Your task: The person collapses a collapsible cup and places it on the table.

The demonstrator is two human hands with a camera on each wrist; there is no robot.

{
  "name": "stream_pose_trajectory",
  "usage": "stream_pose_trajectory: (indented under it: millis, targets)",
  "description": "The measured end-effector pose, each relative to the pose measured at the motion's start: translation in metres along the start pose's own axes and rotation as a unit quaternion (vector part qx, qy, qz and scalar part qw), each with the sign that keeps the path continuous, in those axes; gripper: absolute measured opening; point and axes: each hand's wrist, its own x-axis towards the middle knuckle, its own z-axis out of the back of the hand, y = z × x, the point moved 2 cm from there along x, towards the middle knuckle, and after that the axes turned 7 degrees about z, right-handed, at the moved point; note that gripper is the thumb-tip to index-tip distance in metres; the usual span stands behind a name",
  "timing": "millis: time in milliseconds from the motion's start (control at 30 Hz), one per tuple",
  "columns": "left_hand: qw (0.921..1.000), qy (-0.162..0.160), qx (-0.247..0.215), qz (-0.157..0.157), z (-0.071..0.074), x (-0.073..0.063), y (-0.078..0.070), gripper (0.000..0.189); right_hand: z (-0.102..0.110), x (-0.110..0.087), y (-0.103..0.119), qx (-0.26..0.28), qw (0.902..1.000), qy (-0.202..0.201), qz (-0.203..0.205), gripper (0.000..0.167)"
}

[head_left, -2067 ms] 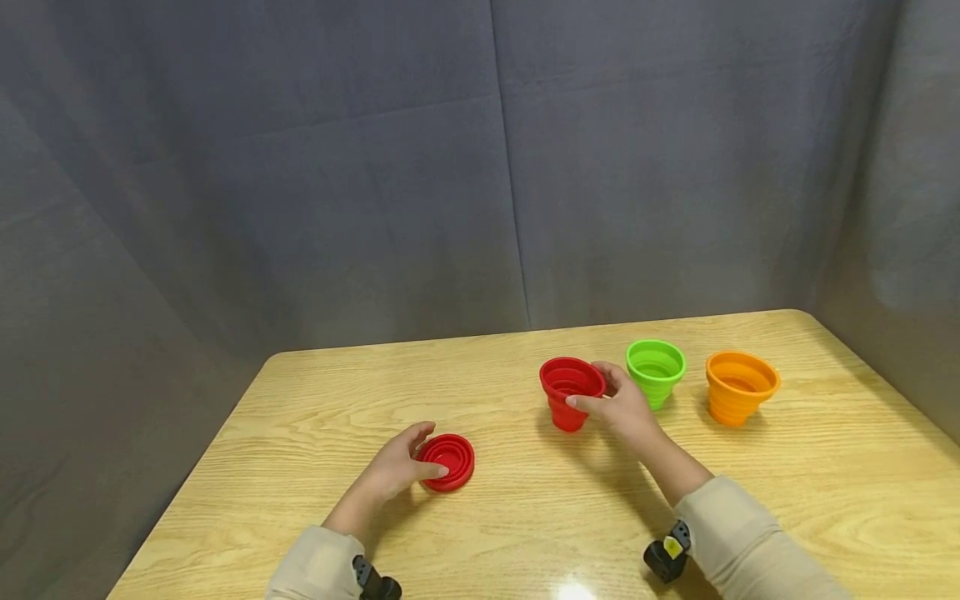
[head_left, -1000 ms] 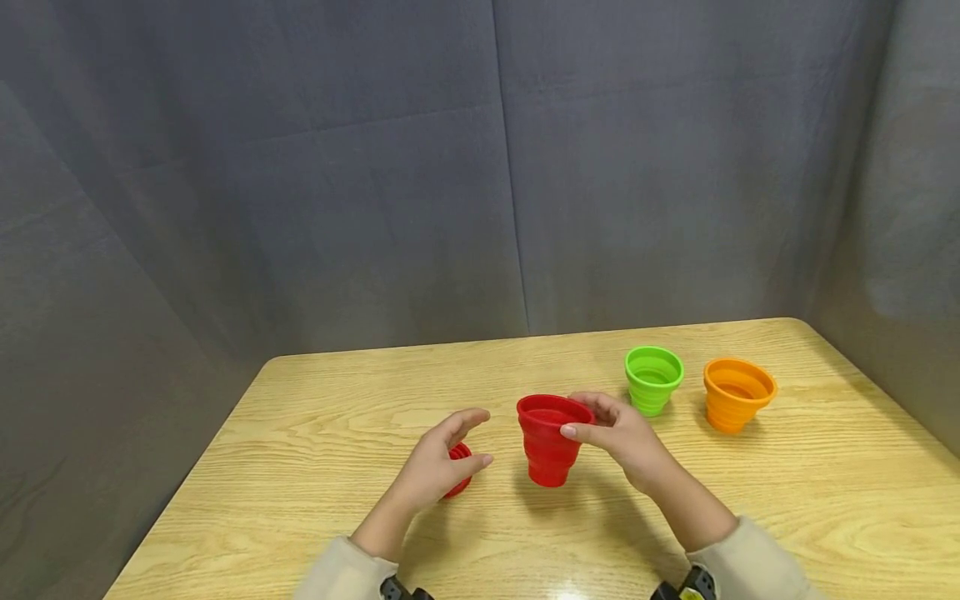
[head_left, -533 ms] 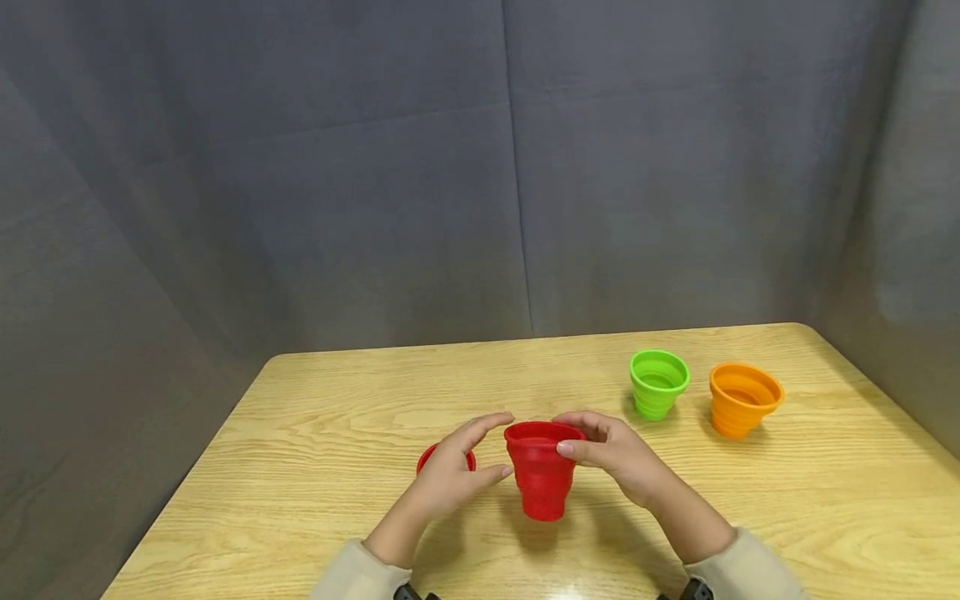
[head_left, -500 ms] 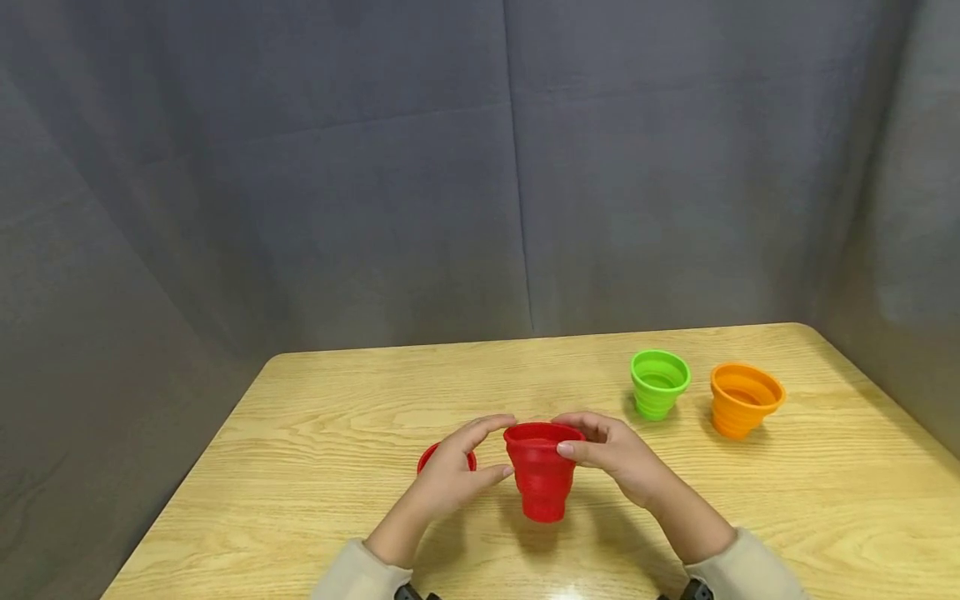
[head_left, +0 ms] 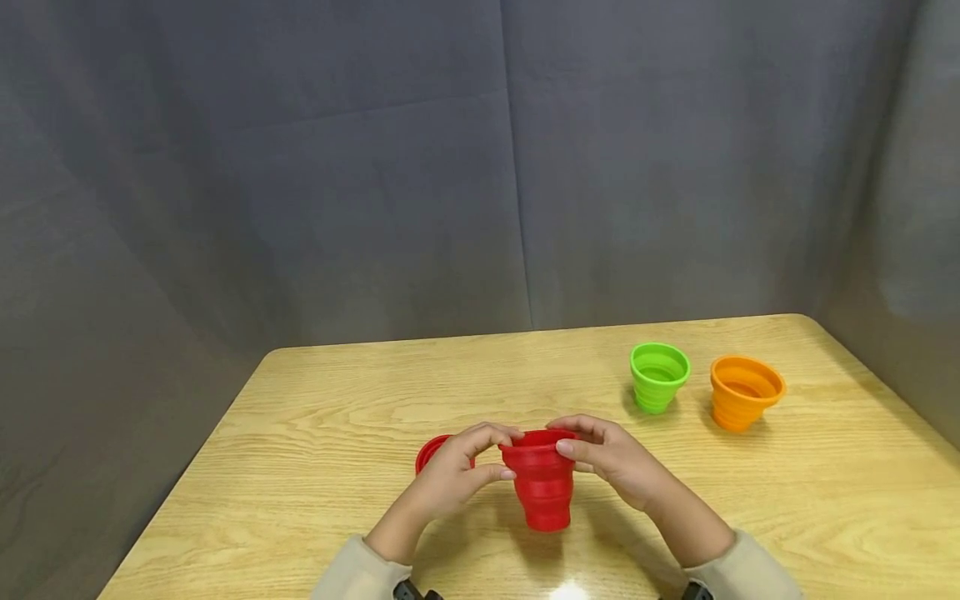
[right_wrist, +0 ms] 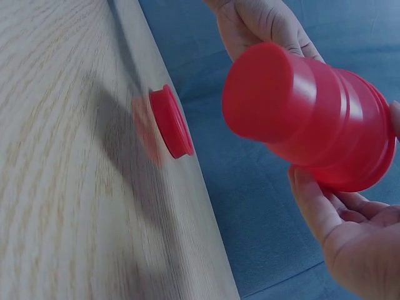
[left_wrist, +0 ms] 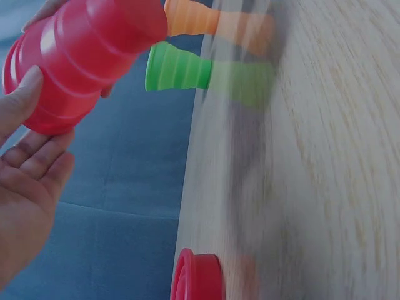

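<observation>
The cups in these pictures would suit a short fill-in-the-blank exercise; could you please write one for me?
The held cup, gripped by the left hand and right hand, is coloured ____.
In the head view, the orange cup stands to the ____ of the green cup.
There, the flattened cup is partly hidden by the ____ hand.

Missing words: red; right; left.

White glare (head_left: 568,591) glints on the near part of the softly shadowed table (head_left: 315,433), and the wrist views look bluish
</observation>
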Motion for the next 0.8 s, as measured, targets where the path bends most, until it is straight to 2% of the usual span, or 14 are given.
stream_pose_trajectory:
  millis: [133, 267, 467, 667, 800]
  targets:
    - [0.9998, 0.009, -0.012, -0.011, -0.001, 0.001, 0.004, 0.011, 0.000, 0.000, 0.001, -0.021, 0.9997, 0.007, 0.005, 0.043]
    - [0.9994, 0.020, -0.026, -0.008, -0.003, 0.001, 0.005, 0.011, 0.000, -0.001, 0.003, -0.049, 0.9987, -0.004, 0.015, 0.035]
    - [0.9978, 0.024, -0.053, 0.032, -0.005, 0.001, 0.006, 0.013, 0.000, 0.000, 0.010, -0.084, 0.9954, -0.016, 0.043, 0.027]
    - [0.9932, 0.036, -0.095, 0.057, -0.007, 0.000, 0.007, 0.013, 0.003, 0.000, 0.015, -0.089, 0.9935, 0.022, 0.068, 0.026]
    - [0.9903, 0.049, -0.111, 0.068, -0.008, -0.002, -0.001, 0.011, 0.004, -0.002, 0.014, -0.088, 0.9907, 0.063, 0.082, 0.024]
